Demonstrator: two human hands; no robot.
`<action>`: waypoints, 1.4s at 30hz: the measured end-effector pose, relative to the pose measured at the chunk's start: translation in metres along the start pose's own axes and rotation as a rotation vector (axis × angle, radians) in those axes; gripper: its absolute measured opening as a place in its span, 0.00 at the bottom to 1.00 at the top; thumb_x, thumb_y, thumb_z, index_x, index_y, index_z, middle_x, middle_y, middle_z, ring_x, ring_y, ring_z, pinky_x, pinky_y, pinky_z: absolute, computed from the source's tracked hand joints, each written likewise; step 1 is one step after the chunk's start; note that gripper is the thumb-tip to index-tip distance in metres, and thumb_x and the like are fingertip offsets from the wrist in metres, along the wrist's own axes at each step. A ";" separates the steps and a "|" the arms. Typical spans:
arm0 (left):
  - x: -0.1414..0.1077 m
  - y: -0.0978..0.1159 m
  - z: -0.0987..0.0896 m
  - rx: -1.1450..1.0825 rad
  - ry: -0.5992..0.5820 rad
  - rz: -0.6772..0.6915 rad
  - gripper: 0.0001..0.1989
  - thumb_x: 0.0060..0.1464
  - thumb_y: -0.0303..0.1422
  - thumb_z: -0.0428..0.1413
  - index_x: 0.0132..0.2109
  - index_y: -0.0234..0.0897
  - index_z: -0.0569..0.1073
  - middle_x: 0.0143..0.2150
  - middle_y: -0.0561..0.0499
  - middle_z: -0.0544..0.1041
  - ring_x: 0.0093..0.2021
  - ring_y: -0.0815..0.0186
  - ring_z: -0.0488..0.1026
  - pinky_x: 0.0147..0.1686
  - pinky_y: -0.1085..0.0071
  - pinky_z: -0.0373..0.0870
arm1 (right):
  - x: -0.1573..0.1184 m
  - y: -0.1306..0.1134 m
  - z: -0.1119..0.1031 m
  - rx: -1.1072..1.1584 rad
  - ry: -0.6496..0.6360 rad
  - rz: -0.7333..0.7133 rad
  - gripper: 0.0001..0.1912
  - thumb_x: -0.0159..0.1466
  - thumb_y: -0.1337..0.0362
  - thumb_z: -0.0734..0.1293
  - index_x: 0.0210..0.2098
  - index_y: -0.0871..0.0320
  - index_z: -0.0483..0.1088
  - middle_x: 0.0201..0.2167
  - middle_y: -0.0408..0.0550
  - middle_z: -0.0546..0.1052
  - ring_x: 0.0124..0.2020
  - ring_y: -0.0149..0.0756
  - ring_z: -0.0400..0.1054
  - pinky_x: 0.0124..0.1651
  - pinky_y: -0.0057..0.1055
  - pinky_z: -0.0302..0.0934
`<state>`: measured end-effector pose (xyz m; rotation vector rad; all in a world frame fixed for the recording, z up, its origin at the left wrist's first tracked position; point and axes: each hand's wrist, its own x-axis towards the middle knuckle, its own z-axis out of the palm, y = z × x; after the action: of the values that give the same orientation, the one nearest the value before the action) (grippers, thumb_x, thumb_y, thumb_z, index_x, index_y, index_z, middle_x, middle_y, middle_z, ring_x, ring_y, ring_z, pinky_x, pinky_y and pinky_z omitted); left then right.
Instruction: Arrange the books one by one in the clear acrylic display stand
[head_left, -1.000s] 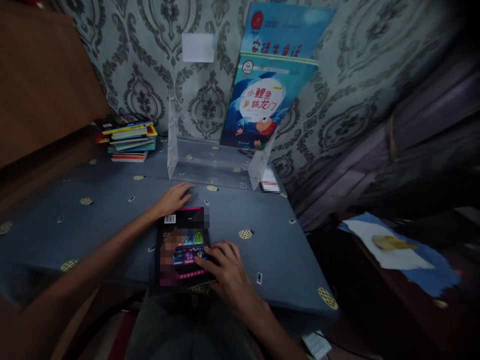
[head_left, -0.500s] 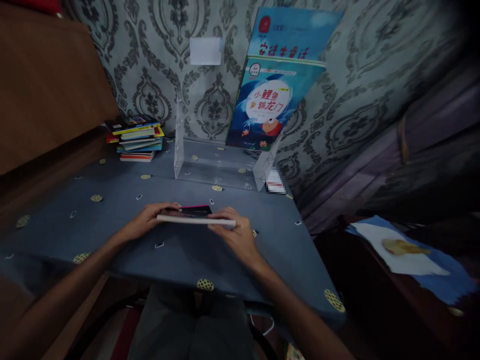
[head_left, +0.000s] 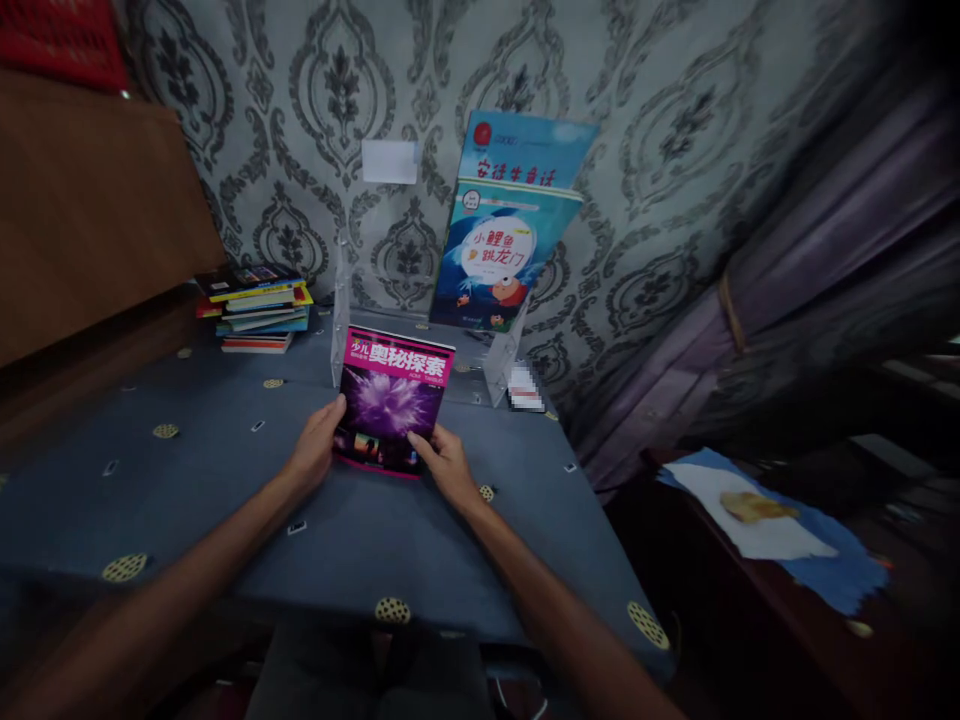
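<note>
Book [head_left: 391,402] turned front-out, between both hands [head_left: 319,440] [head_left: 448,465]

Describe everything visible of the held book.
The closed, paper-looking book shows its cover: a magenta band with white Chinese characters, a purple burst below, small pictures near the bottom, a magenta lower edge. Tilted, it is held by the left hand at its left edge and the right hand at its lower right, before the clear stand. Whether it touches the table is unclear.
</note>
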<state>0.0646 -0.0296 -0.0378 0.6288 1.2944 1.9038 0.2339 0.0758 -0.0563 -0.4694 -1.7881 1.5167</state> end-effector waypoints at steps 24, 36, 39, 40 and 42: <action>0.027 -0.050 -0.008 0.338 -0.094 0.108 0.28 0.49 0.38 0.62 0.57 0.36 0.70 0.40 0.49 0.80 0.42 0.60 0.77 0.50 0.61 0.71 | -0.052 -0.028 -0.062 -0.175 -0.362 0.591 0.26 0.57 0.38 0.67 0.28 0.57 0.68 0.18 0.39 0.71 0.14 0.27 0.61 0.15 0.24 0.53; 0.015 -0.052 -0.015 1.193 -0.242 0.530 0.26 0.59 0.31 0.50 0.64 0.33 0.62 0.58 0.38 0.71 0.60 0.52 0.67 0.62 0.51 0.62 | -0.014 -0.024 -0.006 -0.987 -0.442 -0.281 0.17 0.71 0.67 0.57 0.56 0.59 0.70 0.55 0.55 0.76 0.57 0.41 0.70 0.59 0.39 0.62; 0.014 -0.053 -0.016 1.219 -0.265 0.553 0.28 0.58 0.27 0.49 0.65 0.32 0.60 0.59 0.37 0.71 0.61 0.53 0.67 0.62 0.52 0.62 | 0.002 -0.008 0.013 -0.994 -0.528 -0.287 0.22 0.71 0.70 0.57 0.63 0.65 0.63 0.65 0.61 0.67 0.67 0.42 0.59 0.69 0.45 0.53; 0.013 -0.053 -0.016 1.225 -0.265 0.559 0.28 0.59 0.27 0.48 0.66 0.33 0.59 0.60 0.37 0.71 0.61 0.53 0.67 0.62 0.53 0.63 | 0.005 -0.004 0.014 -1.000 -0.536 -0.274 0.23 0.71 0.69 0.57 0.65 0.66 0.61 0.66 0.62 0.66 0.69 0.43 0.57 0.70 0.48 0.50; 0.011 -0.054 -0.015 1.238 -0.258 0.574 0.27 0.60 0.28 0.48 0.66 0.34 0.60 0.60 0.38 0.71 0.60 0.53 0.68 0.61 0.53 0.64 | 0.008 0.002 0.009 -1.004 -0.533 -0.246 0.24 0.73 0.65 0.57 0.66 0.66 0.60 0.67 0.63 0.65 0.71 0.45 0.54 0.71 0.51 0.47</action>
<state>0.0625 -0.0174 -0.0934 1.9388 2.1941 1.0967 0.2214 0.0755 -0.0556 -0.2847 -2.8596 0.4882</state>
